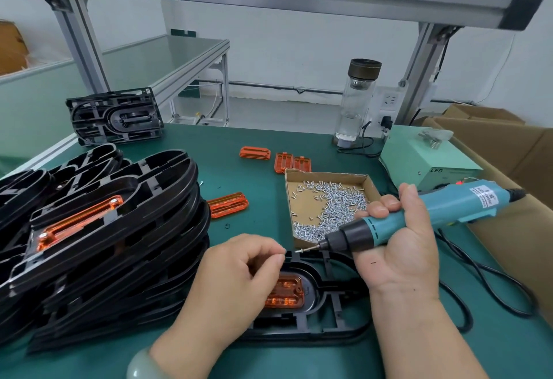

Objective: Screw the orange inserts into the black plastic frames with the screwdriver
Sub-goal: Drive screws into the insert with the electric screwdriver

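Observation:
My right hand (398, 244) grips a teal electric screwdriver (419, 217), held nearly level with its bit pointing left; a small screw (300, 250) sits on the bit tip. My left hand (239, 271), fingers curled with thumb and forefinger pinched together, hovers just left of that screw; whether it holds anything is hidden. Below both hands a black plastic frame (326, 298) lies flat with an orange insert (285, 292) seated in it. A tall stack of black frames (98, 244) stands at the left; the top one carries an orange insert (79, 223) with screws at both ends.
A cardboard tray of loose screws (326, 205) sits behind my hands. Several loose orange inserts (229, 204) lie on the green mat (254, 175). A glass bottle (356, 100), a pale green power unit (425, 157), black cables (484, 277) and cardboard boxes (508, 151) stand at the right.

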